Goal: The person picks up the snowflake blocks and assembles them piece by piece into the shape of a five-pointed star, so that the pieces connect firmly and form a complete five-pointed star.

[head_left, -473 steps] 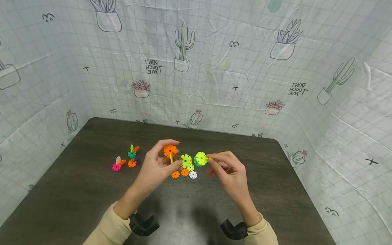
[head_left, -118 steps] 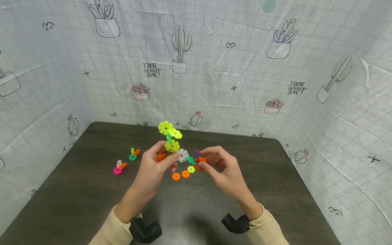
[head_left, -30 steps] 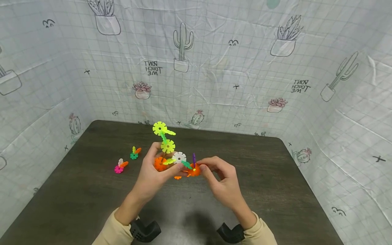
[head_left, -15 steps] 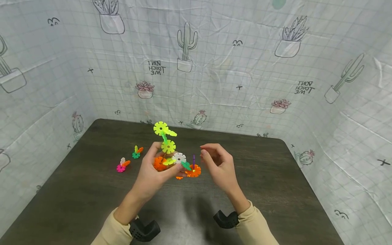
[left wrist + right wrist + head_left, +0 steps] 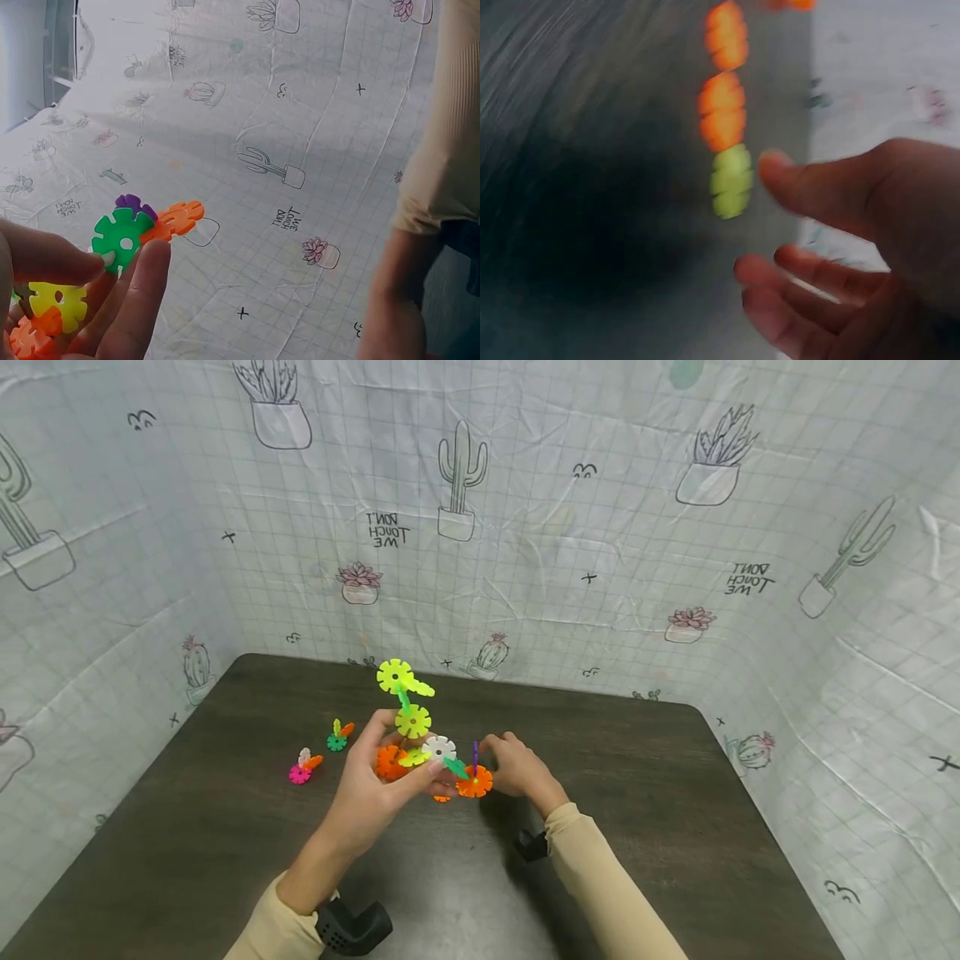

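My left hand (image 5: pixel 367 789) pinches a built-up figure of slotted flower discs above the table. Yellow-green discs (image 5: pixel 412 721) stand at its top, and an orange disc (image 5: pixel 390 762) sits by the palm. From the white disc (image 5: pixel 438 750), a green disc (image 5: pixel 124 240) leads to another orange disc (image 5: pixel 480 783) bearing an upright purple disc (image 5: pixel 476 758). Behind that end is my right hand (image 5: pixel 517 767), low over the table, holding nothing. In the right wrist view its thumb and fingers are spread beside a loose yellow-green disc (image 5: pixel 731 181), with two orange discs (image 5: pixel 724 111) in line beyond.
Two small disc clusters stand on the dark table (image 5: pixel 225 827) at left: a pink-based one (image 5: pixel 300 774) and a green-based one (image 5: pixel 337 742). The held figure and left hand mostly hide the loose discs in the head view. A patterned cloth (image 5: pixel 517 552) surrounds the table.
An orange-and-purple part left the green-based cluster and the white disc left the table; both are now in the figure. My right hand released the figure's orange disc, then moved down toward the table.
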Demonstrator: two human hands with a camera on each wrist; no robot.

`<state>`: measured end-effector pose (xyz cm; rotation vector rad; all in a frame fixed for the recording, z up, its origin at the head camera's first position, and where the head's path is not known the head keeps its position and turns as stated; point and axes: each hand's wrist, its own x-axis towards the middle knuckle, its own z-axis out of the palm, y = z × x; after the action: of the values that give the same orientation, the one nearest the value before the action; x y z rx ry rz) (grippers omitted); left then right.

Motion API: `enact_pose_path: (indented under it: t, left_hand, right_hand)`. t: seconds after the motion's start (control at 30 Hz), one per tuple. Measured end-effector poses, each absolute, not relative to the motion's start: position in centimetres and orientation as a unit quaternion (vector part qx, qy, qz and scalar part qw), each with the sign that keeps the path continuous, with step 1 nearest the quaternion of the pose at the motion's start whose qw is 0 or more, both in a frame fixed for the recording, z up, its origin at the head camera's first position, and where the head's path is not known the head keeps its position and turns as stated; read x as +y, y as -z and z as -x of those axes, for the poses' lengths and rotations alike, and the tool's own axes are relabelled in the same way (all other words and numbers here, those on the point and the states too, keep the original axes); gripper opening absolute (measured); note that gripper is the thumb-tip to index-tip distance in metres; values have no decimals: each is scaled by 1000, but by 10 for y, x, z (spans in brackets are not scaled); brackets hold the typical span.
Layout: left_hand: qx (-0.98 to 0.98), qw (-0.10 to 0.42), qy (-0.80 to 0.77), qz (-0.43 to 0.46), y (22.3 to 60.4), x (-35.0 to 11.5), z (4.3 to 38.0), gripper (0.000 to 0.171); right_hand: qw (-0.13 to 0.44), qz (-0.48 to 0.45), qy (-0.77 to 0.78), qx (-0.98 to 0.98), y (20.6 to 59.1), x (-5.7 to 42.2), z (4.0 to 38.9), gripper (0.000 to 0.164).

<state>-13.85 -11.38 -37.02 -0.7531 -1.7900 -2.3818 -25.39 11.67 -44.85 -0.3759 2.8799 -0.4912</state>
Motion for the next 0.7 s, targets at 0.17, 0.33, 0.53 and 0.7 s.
enact_pose_path:
  t: [0.17,0.33,0.53,0.7]
  left_hand:
    - [-588,31,772,237,371,-115,139,47]
    - [-590,35,771,238,371,-115,139,47]
    - [-599,42,764,235,372,-115,140,47]
    - [-592,37,769,238,372,-114,140,47]
  right_hand:
    - [112,143,166,969,474,122,268,32]
    - [110,160,192,962,480,127,273,21]
    - [128,163,181,961,478,129,271,26]
    - [143,154,177,961,477,129,267,25]
